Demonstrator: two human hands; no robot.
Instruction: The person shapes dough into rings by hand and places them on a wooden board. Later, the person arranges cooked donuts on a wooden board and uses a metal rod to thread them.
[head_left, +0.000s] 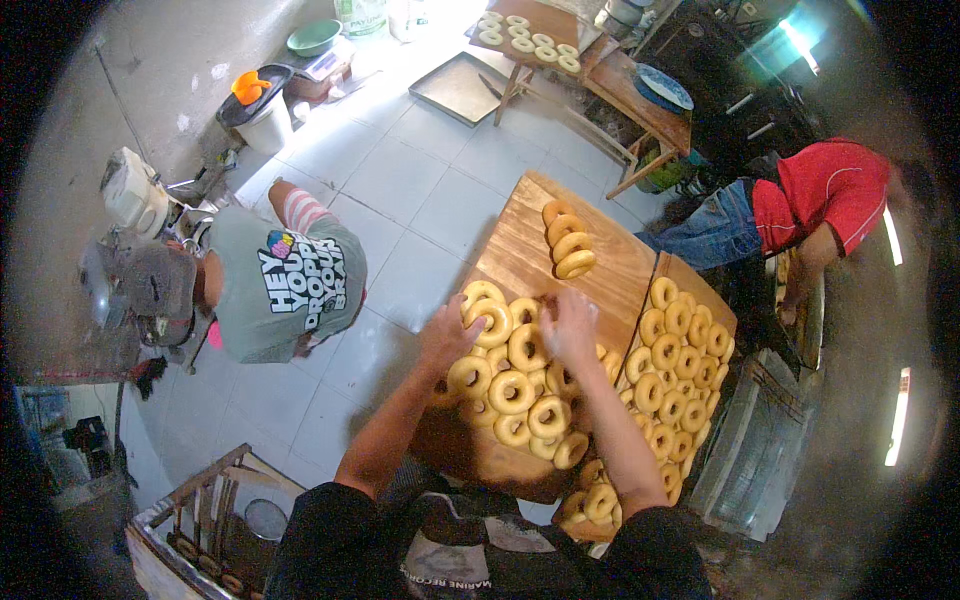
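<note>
A pile of ring doughnuts [512,392] covers the near part of the wooden table in front of me. My left hand [447,332] is at the pile's far left, its thumb and fingers closed on the edge of a doughnut [490,325]. On the far right side of the pile is my right hand [572,328], fingers pointing down and smeared; whether they hold a doughnut is hidden. Farther out on the bare wooden table top [520,240] lies a short row of overlapping doughnuts [570,240].
A wooden board of several doughnuts [672,375] adjoins on the right. One person in a grey shirt [290,285] bends at the left; another in red [815,190] leans at the right. Beyond are a metal tray [455,88] on the floor and a low table with pale rings [530,40].
</note>
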